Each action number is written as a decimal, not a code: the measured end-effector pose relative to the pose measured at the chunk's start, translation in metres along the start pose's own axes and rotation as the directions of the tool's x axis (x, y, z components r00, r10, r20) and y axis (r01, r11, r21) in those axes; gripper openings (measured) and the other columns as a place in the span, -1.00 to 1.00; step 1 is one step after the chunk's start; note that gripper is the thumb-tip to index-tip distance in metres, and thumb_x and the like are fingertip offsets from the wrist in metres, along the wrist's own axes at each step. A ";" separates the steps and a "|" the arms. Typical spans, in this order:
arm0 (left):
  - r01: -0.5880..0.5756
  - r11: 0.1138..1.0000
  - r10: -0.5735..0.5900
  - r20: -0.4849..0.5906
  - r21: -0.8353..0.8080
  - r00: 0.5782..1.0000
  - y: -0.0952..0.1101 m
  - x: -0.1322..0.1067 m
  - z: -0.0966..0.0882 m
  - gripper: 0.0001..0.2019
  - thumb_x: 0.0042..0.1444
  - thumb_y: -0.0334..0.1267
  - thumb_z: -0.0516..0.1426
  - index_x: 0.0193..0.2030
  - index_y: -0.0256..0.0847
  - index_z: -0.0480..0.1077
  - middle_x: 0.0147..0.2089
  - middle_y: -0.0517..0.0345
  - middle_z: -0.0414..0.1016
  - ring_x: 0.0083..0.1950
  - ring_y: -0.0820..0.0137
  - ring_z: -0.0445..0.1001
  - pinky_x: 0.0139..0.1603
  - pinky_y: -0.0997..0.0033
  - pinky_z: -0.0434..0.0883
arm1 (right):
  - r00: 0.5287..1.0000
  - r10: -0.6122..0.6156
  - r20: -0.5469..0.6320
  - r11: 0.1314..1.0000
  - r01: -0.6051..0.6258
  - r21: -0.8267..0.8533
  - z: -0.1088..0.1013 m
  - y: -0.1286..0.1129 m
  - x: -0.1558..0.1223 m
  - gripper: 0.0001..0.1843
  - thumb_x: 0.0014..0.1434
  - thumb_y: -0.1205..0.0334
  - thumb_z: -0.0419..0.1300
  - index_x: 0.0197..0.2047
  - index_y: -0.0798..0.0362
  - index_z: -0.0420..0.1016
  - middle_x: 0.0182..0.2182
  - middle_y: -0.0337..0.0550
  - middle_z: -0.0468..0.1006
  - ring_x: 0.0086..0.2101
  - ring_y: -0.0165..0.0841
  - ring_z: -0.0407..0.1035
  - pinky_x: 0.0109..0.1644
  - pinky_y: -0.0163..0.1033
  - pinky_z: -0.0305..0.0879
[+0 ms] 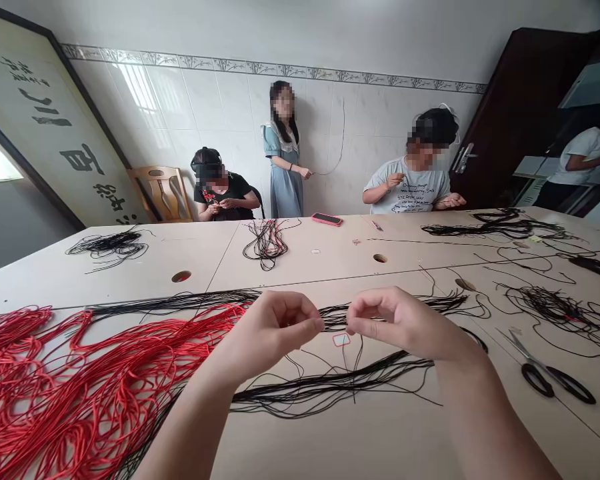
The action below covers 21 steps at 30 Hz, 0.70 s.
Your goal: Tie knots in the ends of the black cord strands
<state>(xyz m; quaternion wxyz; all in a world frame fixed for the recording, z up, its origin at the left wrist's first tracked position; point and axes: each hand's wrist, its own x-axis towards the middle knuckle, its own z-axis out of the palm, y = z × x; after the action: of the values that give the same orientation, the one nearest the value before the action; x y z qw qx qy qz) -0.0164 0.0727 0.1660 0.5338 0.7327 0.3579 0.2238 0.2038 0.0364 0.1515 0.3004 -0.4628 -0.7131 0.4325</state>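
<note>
Left hand (273, 331): clenching, pinching a thin black cord (336, 322) between its fingertips
Right hand (403, 322): grasping the same cord from the other side
Black cord: hanging between both hands, above the near half of the white table (330, 447)
Red cords (80, 380): lying along the table's left edge
Black-handled scissors (550, 373): lying near the table's right edge

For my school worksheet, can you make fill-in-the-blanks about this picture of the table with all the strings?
1. The big heap of cords beside the left hand is ____.
2. The scissors lie to the ____ of the right hand.
3. The person standing by the wall wears a ____ dress.

Missing words: red, right, blue.
</note>
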 end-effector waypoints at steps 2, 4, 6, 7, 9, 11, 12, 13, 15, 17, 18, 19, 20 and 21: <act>0.003 1.000 -0.003 0.019 0.018 1.000 0.001 -0.001 0.000 -0.79 0.11 -0.15 0.08 -0.39 -0.27 0.34 -0.56 0.31 0.08 -0.52 0.56 -0.01 -0.54 0.48 -0.03 | 1.000 -0.008 0.018 1.000 0.008 -0.002 -0.002 -0.001 -0.001 -0.80 0.14 0.10 0.17 -0.35 0.06 0.41 -0.37 -0.24 0.46 -0.28 -0.40 0.33 -0.16 -0.31 0.22; 0.004 1.000 -0.006 0.039 0.030 0.999 0.002 -0.002 0.001 -0.79 0.12 -0.15 0.08 -0.40 -0.27 0.33 -0.57 0.32 0.07 -0.53 0.56 -0.02 -0.55 0.47 -0.04 | 0.999 -0.005 0.045 1.000 0.005 0.000 -0.003 -0.002 -0.001 -0.79 0.14 0.08 0.17 -0.35 0.06 0.42 -0.36 -0.23 0.46 -0.29 -0.40 0.33 -0.17 -0.31 0.22; 0.006 0.999 -0.008 0.054 0.039 0.998 0.004 -0.002 0.002 -0.79 0.12 -0.16 0.08 -0.40 -0.27 0.33 -0.58 0.33 0.06 -0.53 0.56 -0.03 -0.55 0.48 -0.04 | 0.998 0.000 0.068 1.000 0.001 -0.002 -0.003 -0.002 0.000 -0.78 0.14 0.06 0.16 -0.33 0.06 0.43 -0.36 -0.23 0.46 -0.30 -0.41 0.32 -0.19 -0.31 0.22; 0.006 0.999 -0.009 0.059 0.045 0.998 0.004 -0.003 0.002 -0.79 0.12 -0.17 0.08 -0.40 -0.27 0.33 -0.58 0.34 0.06 -0.54 0.57 -0.03 -0.56 0.48 -0.04 | 0.997 -0.004 0.075 1.000 0.004 -0.006 -0.003 -0.002 0.000 -0.77 0.13 0.06 0.17 -0.33 0.06 0.44 -0.37 -0.23 0.47 -0.31 -0.41 0.31 -0.20 -0.31 0.22; 0.010 0.998 -0.014 0.068 0.059 0.998 0.005 -0.004 0.003 -0.80 0.12 -0.17 0.08 -0.40 -0.28 0.33 -0.58 0.34 0.06 -0.54 0.57 -0.02 -0.56 0.50 -0.04 | 0.996 -0.024 0.085 0.999 0.026 -0.019 -0.003 -0.001 0.001 -0.78 0.11 0.06 0.19 -0.34 0.06 0.47 -0.37 -0.22 0.48 -0.32 -0.40 0.31 -0.19 -0.30 0.22; 0.011 0.997 -0.016 0.077 0.073 0.997 0.005 -0.004 0.003 -0.81 0.11 -0.18 0.08 -0.40 -0.28 0.33 -0.59 0.35 0.07 -0.54 0.58 -0.02 -0.57 0.52 -0.04 | 0.994 -0.054 0.095 0.998 0.057 -0.030 -0.003 0.000 0.001 -0.79 0.09 0.09 0.21 -0.38 0.07 0.50 -0.37 -0.19 0.48 -0.30 -0.38 0.31 -0.17 -0.29 0.22; 0.010 0.997 -0.016 0.082 0.079 0.996 0.005 -0.005 0.003 -0.81 0.11 -0.18 0.08 -0.40 -0.28 0.33 -0.59 0.35 0.07 -0.55 0.59 -0.02 -0.58 0.54 -0.04 | 0.993 -0.068 0.097 0.997 0.071 -0.034 -0.003 0.000 0.001 -0.80 0.07 0.10 0.23 -0.40 0.07 0.51 -0.36 -0.18 0.48 -0.29 -0.37 0.32 -0.17 -0.29 0.21; 0.007 0.996 -0.015 0.086 0.086 0.996 0.004 -0.005 0.003 -0.81 0.11 -0.19 0.08 -0.40 -0.28 0.33 -0.60 0.36 0.07 -0.55 0.60 -0.02 -0.59 0.55 -0.04 | 0.992 -0.077 0.097 0.996 0.080 -0.036 -0.004 0.001 0.001 -0.82 0.06 0.12 0.24 -0.41 0.07 0.52 -0.37 -0.18 0.48 -0.30 -0.38 0.31 -0.19 -0.29 0.21; 0.004 0.995 -0.014 0.094 0.102 0.995 0.004 -0.006 0.003 -0.81 0.11 -0.20 0.08 -0.41 -0.28 0.33 -0.60 0.36 0.08 -0.56 0.61 -0.01 -0.60 0.58 -0.02 | 0.994 -0.071 0.089 0.996 0.075 -0.046 -0.004 0.003 0.001 -0.83 0.03 0.13 0.26 -0.41 0.07 0.54 -0.41 -0.19 0.43 -0.36 -0.41 0.27 -0.28 -0.31 0.19; 0.008 0.992 -0.020 0.097 0.123 0.995 0.003 -0.006 0.003 -0.83 0.10 -0.21 0.08 -0.42 -0.28 0.34 -0.60 0.36 0.10 -0.56 0.61 0.01 -0.60 0.60 0.00 | 0.995 -0.040 0.087 0.997 0.045 -0.059 -0.004 0.004 0.001 -0.82 0.02 0.12 0.27 -0.41 0.07 0.55 -0.49 -0.22 0.36 -0.46 -0.46 0.18 -0.40 -0.33 0.11; 0.009 0.991 -0.022 0.095 0.132 0.995 0.003 -0.006 0.003 -0.84 0.10 -0.22 0.09 -0.42 -0.27 0.34 -0.60 0.35 0.11 -0.56 0.62 0.02 -0.60 0.61 0.01 | 0.995 -0.018 0.095 0.998 0.025 -0.064 -0.005 0.005 0.001 -0.81 0.02 0.11 0.26 -0.40 0.07 0.54 -0.52 -0.24 0.32 -0.49 -0.47 0.12 -0.44 -0.34 0.07; 0.010 0.990 -0.023 0.092 0.137 0.996 0.003 -0.006 0.003 -0.84 0.09 -0.23 0.09 -0.42 -0.27 0.34 -0.59 0.35 0.12 -0.55 0.62 0.03 -0.59 0.62 0.01 | 0.994 0.002 0.105 0.998 0.005 -0.069 -0.004 0.005 0.000 -0.79 0.03 0.10 0.26 -0.39 0.08 0.53 -0.55 -0.26 0.28 -0.51 -0.48 0.09 -0.47 -0.34 0.03; 0.011 0.991 -0.023 0.090 0.137 0.996 0.003 -0.005 0.003 -0.85 0.09 -0.24 0.09 -0.42 -0.27 0.34 -0.59 0.35 0.13 -0.55 0.62 0.03 -0.59 0.62 0.01 | 0.994 0.020 0.110 0.997 -0.012 -0.070 -0.004 0.006 0.000 -0.78 0.03 0.08 0.25 -0.38 0.08 0.52 -0.56 -0.27 0.26 -0.52 -0.49 0.06 -0.48 -0.34 0.00; 0.010 0.991 -0.022 0.089 0.133 0.996 0.004 -0.005 0.003 -0.85 0.09 -0.25 0.09 -0.42 -0.27 0.34 -0.59 0.35 0.12 -0.55 0.62 0.03 -0.59 0.62 0.01 | 0.993 0.037 0.115 0.997 -0.029 -0.069 -0.004 0.006 0.000 -0.77 0.04 0.07 0.25 -0.37 0.08 0.51 -0.58 -0.28 0.24 -0.52 -0.49 0.06 -0.48 -0.34 -0.01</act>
<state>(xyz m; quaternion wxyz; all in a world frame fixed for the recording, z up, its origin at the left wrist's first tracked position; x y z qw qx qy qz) -0.0166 0.0662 0.1686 0.5013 0.7730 0.3535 0.1618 0.2095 0.0391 0.1481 0.2357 -0.4585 -0.7356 0.4395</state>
